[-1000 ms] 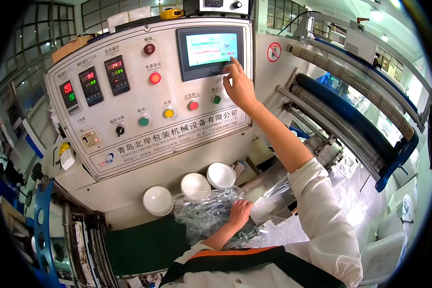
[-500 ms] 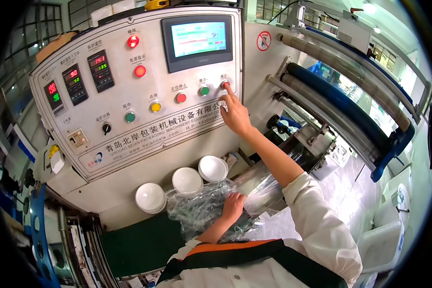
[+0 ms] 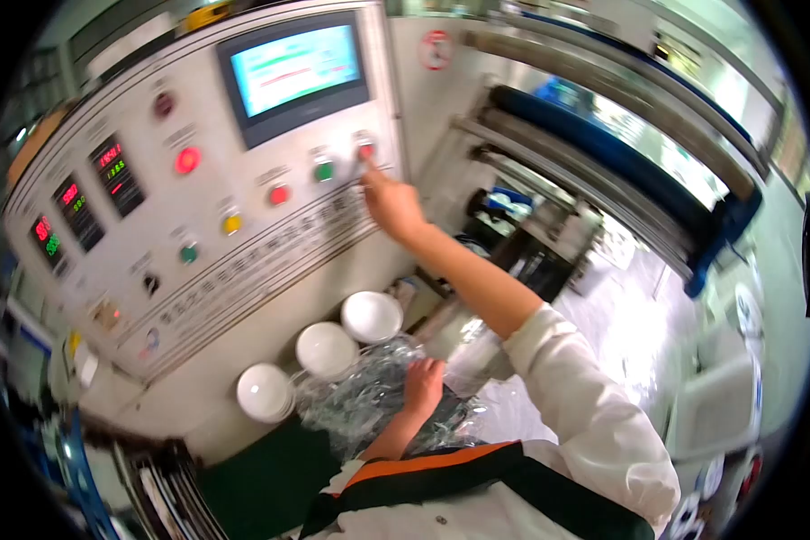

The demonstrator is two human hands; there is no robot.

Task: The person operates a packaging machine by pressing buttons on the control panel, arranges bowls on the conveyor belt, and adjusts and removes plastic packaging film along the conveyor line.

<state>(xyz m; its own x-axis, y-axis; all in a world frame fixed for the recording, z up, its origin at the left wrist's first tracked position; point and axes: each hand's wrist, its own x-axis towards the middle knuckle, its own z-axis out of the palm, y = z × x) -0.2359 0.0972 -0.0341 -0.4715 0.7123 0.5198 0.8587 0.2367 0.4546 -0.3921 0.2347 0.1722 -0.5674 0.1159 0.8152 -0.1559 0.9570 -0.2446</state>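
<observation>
Three narrow black displays point(image 3: 77, 213) with red and green digits are at the left of a pale metal control panel point(image 3: 189, 67), climbing toward its top edge. Below the panel, a dark green flat surface point(image 3: 265, 477) lies at the lower left, and past its far edge stands the first of three groups of round white bowls point(image 3: 264, 392). The other two stand further to the right, in a slanting row. On the panel, a round green button point(image 3: 188, 253), a yellow button point(image 3: 232, 224) and more buttons rise in a line under the lit touchscreen point(image 3: 294, 70). Crumpled clear plastic film point(image 3: 351, 396) lies in front of the bowls and covers the right end of the green surface. The right hand point(image 3: 394, 205) has its index finger stretched to the rightmost red button point(image 3: 364, 150), at the panel's right edge; the other fingers are folded, and it hides part of the lettering. The left hand point(image 3: 423, 387) rests low at the film's right side, fingers slightly bent; whether it grips the film, I cannot tell. The right forearm passes above a shiny metal plate point(image 3: 463, 333), partly blocking it. Further right are a blue roller point(image 3: 603, 148) and white plastic containers point(image 3: 715, 409).
</observation>
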